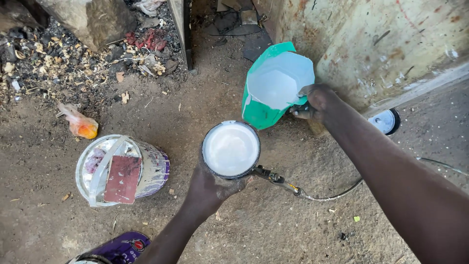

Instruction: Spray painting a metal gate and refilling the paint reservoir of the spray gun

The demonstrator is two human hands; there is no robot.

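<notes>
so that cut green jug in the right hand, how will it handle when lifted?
Cut green jug is probably floppy: thin plastic, ragged open rim. Likely light, since the right hand pinches it at one edge. White paint coats its inside, so it could be slippery.

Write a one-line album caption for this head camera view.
Left hand steadies a round cup of white liquid while the right hand holds a cut-open green plastic container above dusty ground.

Bare dirt ground [273,230] carries everything. On it, at 8 o'clock, stands 1 tin bucket [156,168] with a red slab [122,178] across its rim; an orange plastic bag [80,124] lies at 9 o'clock and a heap of ash and litter [58,58] at 10 o'clock. A round lid [386,121] lies at 3 o'clock by the wall, a thin hose [342,193] trails at 4 o'clock, and 1 purple can [119,249] sits at 7 o'clock.
</notes>
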